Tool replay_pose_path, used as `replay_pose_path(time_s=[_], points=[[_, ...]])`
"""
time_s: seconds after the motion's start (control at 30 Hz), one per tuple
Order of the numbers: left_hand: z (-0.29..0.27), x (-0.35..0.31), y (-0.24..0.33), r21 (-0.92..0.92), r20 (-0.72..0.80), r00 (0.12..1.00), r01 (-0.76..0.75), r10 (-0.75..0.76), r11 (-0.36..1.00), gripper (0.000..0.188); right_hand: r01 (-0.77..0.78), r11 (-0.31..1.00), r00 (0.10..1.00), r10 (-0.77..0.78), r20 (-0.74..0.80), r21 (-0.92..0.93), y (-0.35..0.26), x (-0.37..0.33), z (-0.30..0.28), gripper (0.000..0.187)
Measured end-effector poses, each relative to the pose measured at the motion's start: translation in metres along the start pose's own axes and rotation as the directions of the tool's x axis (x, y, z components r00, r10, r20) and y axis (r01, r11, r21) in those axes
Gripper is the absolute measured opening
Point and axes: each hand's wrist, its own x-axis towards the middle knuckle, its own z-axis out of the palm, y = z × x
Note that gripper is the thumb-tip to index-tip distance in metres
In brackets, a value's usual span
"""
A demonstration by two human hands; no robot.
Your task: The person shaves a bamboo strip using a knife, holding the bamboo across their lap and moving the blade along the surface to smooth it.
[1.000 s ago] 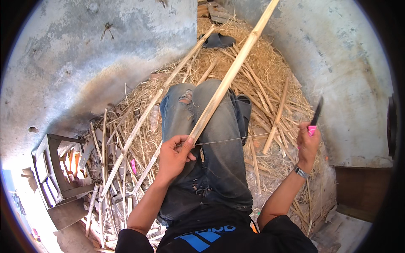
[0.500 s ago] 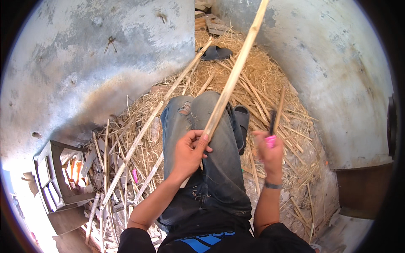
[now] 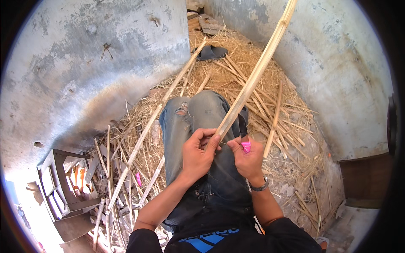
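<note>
A long pale bamboo strip (image 3: 252,80) slants up and away over my knees to the top of the view. My left hand (image 3: 198,152) grips its near end, thumb on top. Beside it, my right hand (image 3: 249,162) is closed round the pink handle (image 3: 246,146) of a knife, whose dark blade (image 3: 243,126) points away from me along the strip's right side. The two hands are close together over my lap. Fingers partly cover the strip's near tip, and I cannot tell if the blade touches the strip.
Straw and split strips (image 3: 261,103) litter the ground around my jeans. Another long strip (image 3: 145,128) lies on the left. A dark sandal (image 3: 211,53) lies ahead; a broken frame (image 3: 63,181) stands at lower left. Worn walls (image 3: 105,55) enclose both sides.
My right hand has come leftward with the knife, from out at the side to next to my left hand. The strip's far part has swung to the right.
</note>
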Motion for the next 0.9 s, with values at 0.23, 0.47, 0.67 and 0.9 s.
replay_pose_path(time_s=[0.23, 0.47, 0.67, 0.9], points=[[-0.042, 0.028, 0.000, 0.246, -0.219, 0.938, -0.214, 0.270, 0.945, 0.018, 0.054, 0.992, 0.994, -0.064, -0.088, -0.110, 0.025, -0.015, -0.038, 0.016], [-0.060, 0.007, -0.004, 0.383, -0.191, 0.910, -0.276, 0.368, 0.882, 0.016, 0.066, 0.998, 0.831, -0.063, -0.552, -0.015, 0.031, 0.037, -0.085, 0.028], [-0.048, -0.006, -0.020, 0.465, -0.131, 0.901, -0.313, 0.414, 0.828, 0.016, -0.009, 0.986, 0.993, 0.029, -0.118, 0.168, -0.008, 0.054, -0.019, 0.027], [-0.042, -0.012, -0.014, 0.547, -0.118, 0.889, -0.314, 0.443, 0.776, 0.018, 0.090, 0.988, 0.953, -0.049, -0.300, 0.125, 0.009, 0.074, 0.013, 0.018]])
